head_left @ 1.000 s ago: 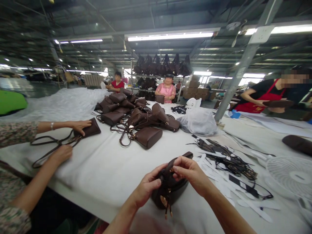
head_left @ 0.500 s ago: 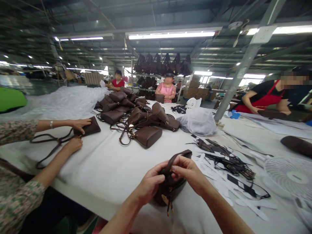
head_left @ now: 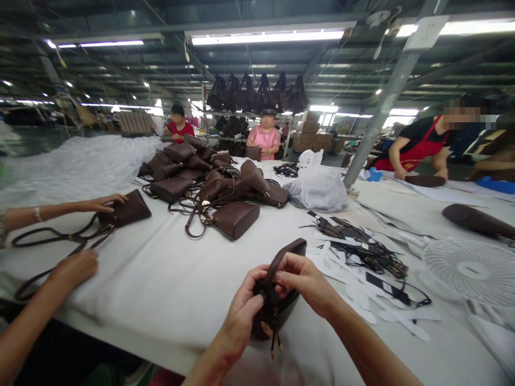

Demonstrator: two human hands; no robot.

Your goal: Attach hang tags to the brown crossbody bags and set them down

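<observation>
A dark brown handbag [head_left: 286, 316] stands on the white tabletop in front of me, with a gold charm and short tassel cords hanging at its near side. My left hand [head_left: 248, 305] grips the bag near the base of its handle, thumb on the outside. The fingers of my right hand [head_left: 300, 279] are closed on the bag's curved handle [head_left: 277, 260]; the fingertips are partly hidden behind it. Beyond my hands lies a heap of similar brown handbags [head_left: 237, 220], with straps and gold fittings among them.
Black hang tags [head_left: 366, 252] and white paper strips [head_left: 362, 300] lie right of my hands, beside a white fan [head_left: 475, 268]. A co-worker's hands [head_left: 80, 268] are at another bag [head_left: 129, 209] on the left. Clear plastic [head_left: 317, 187] and a metal post [head_left: 382, 102] stand behind.
My view has shifted slightly right. Both my hands keep hold of the handbag. The neighbouring co-worker's lower hand has come away from the other bag, toward its strap.
</observation>
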